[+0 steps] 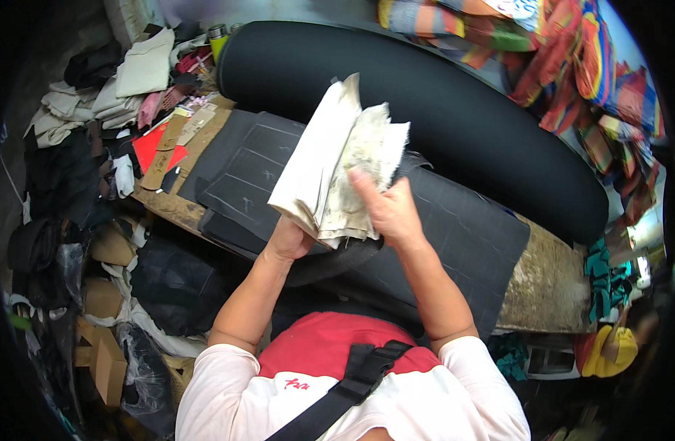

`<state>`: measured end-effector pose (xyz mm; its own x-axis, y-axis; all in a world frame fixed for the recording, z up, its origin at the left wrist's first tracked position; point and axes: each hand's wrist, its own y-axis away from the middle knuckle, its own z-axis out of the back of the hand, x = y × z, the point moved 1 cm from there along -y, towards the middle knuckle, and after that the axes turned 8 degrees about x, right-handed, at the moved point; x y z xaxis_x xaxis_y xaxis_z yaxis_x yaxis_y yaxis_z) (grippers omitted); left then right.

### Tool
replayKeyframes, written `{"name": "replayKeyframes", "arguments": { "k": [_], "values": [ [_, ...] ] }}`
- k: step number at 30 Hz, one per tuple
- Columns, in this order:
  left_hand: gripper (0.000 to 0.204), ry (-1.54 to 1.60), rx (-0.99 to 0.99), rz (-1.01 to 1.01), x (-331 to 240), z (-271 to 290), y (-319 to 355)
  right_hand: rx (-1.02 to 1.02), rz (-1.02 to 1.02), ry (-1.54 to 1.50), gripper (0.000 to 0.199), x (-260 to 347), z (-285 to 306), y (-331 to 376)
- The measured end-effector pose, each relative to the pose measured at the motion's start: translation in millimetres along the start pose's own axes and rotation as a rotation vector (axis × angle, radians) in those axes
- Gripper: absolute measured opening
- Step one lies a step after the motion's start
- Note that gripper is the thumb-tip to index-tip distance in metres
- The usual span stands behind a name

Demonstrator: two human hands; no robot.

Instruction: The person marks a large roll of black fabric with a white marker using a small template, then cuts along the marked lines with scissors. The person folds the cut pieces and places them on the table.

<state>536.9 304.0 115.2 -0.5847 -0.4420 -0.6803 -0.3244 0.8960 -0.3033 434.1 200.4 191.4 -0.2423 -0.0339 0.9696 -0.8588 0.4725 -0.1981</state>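
Observation:
Above the table I hold up a folded stack of off-white cloth (319, 158), its right-hand layers stained grey. My left hand (291, 239) grips it from below at the lower left edge, the fingers mostly hidden behind the cloth. With the thumb on the stained face and the fingers behind, my right hand (389, 209) clasps the right side. Dark fabric hangs just under and behind the stack. Black fabric sheets (455, 242) marked with pale chalk lines lie on the table beneath my hands.
A thick roll of black material (403, 95) spans the table's far side. Folded pale cloths (145, 65) and scraps pile up at the left, by a red sheet (157, 149). Striped colourful bags (558, 66) hang at the far right. Below them, a person in yellow (613, 351) is at the right edge.

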Motion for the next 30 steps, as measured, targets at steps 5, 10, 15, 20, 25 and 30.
{"name": "replayKeyframes", "arguments": {
  "k": [5,10,15,20,25,30],
  "values": [
    [0.114,-0.096,0.120,-0.034,35.8,-41.6,3.3,0.043,-0.063,0.098,0.050,-11.3,22.6,24.9],
    [0.113,-0.563,0.122,0.097,42.0,-67.7,-9.0,0.018,0.052,-0.037,0.056,2.5,46.5,35.6],
    [0.104,-0.841,0.244,0.008,45.5,-72.1,-29.0,0.047,0.000,-0.124,0.046,16.6,69.1,38.4],
    [0.094,-0.957,0.244,-0.050,54.0,-69.6,-35.9,-0.082,-0.052,-0.208,0.035,4.1,77.0,37.6],
    [0.066,-0.715,-0.038,-0.185,53.1,-62.3,-41.3,-0.176,-0.035,-0.193,0.026,5.5,86.5,28.9],
    [0.063,-0.255,-0.372,-0.429,40.0,-10.9,-25.3,-0.316,0.011,-0.207,0.027,-8.5,136.8,75.3]
  ]
}}
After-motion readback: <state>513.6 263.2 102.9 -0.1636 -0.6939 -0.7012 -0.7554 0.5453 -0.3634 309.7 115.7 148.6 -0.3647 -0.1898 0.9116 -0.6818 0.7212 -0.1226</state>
